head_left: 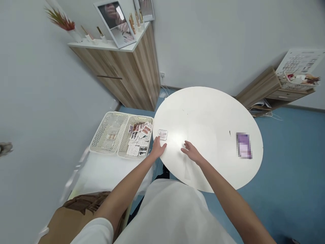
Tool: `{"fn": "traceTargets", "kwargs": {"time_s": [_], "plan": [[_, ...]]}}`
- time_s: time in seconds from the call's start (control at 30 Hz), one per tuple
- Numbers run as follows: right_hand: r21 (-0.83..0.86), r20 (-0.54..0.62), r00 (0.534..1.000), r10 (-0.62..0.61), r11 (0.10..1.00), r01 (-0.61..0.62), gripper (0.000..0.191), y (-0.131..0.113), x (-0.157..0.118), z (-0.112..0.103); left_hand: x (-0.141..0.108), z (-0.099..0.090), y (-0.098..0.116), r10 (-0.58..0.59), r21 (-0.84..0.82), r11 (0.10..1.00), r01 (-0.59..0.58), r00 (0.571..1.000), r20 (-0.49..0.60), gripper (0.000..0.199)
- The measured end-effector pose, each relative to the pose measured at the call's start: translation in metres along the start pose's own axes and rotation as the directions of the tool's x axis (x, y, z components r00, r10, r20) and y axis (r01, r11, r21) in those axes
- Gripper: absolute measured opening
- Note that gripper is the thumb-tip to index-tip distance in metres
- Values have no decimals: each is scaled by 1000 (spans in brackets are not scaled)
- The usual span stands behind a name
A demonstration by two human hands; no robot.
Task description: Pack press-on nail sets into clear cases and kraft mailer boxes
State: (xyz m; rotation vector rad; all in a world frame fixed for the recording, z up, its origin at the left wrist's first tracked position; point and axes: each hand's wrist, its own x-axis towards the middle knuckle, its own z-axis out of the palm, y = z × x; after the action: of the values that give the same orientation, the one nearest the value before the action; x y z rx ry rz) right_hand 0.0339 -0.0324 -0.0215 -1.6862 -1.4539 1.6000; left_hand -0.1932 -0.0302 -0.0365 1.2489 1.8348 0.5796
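Table: white (203,112), spreading ahead of both your hands.
Case: clear (163,135), on the table at your left hand's (158,149) fingertips, probably set there for close handling.
Left hand: thumb spread, not clenched; whether you touch the case is unclear.
Right hand: yours (192,152) is empty, fingers loosely curled, apart from the case.
Basket: card-filled (123,140), left of your left hand, likely for easy reach.
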Motion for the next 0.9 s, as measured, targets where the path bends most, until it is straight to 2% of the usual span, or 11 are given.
{"fn": "traceTargets", "kwargs": {"time_s": [0.2,0.43,0.57,0.67,0.8,0.9], "plan": [[165,27,994,103,981,-106,66,-38,40,49,30,-11,-16,-117,-152,981,123,992,49,69],[274,57,993,105,955,-117,73,-43,47,84,36,-10,-27,-128,-224,962,157,982,141,68],[263,57,995,83,960,-95,72,-44,47,93,34,-9,-27,-96,-229,965,129,984,152,64],[230,64,997,48,971,-62,65,-47,44,94,31,-9,-27,-79,-237,964,117,984,162,63],[203,76,997,-22,979,6,56,-48,40,89,27,-8,-27,-63,-283,952,116,980,190,62],[172,51,998,-30,985,21,58,-41,34,82,23,-3,-22,-37,-307,947,96,981,190,61]]}}
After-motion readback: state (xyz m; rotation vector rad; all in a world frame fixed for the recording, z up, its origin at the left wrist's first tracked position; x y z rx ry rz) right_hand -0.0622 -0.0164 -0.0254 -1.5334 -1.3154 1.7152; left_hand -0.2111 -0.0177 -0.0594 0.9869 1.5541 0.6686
